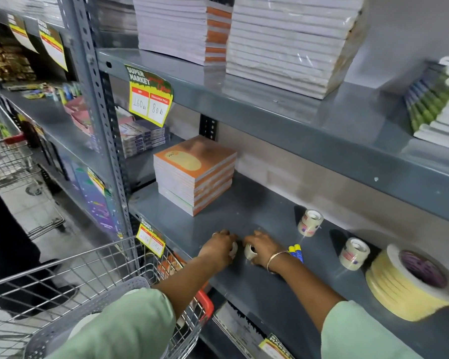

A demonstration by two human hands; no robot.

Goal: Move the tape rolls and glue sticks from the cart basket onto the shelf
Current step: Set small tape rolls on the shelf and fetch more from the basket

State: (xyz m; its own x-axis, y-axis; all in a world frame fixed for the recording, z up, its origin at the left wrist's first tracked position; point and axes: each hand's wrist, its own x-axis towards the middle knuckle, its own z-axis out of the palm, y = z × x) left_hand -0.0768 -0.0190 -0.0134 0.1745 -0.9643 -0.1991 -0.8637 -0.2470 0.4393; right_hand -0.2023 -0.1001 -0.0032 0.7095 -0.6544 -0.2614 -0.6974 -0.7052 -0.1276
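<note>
Both hands rest on the grey shelf (244, 211). My left hand (219, 246) is closed around a small white tape roll (233, 250). My right hand (263, 246) grips another small tape roll (250, 251) right beside it. Just right of my right wrist lie blue and yellow glue sticks (296, 251). Two small clear tape rolls stand further right, one at the back (309, 222) and one nearer the front (354, 253). A stack of wide yellow tape rolls (410, 283) sits at the far right. The grey basket (94, 320) sits in the wire cart (62, 275) at the lower left.
A stack of orange notebooks (195, 173) stands on the same shelf, left of my hands. The shelf above (283, 110) carries piles of white paper pads. Price tags hang from the shelf edges. A second wire cart (8, 156) and a person in dark clothing stand at the left.
</note>
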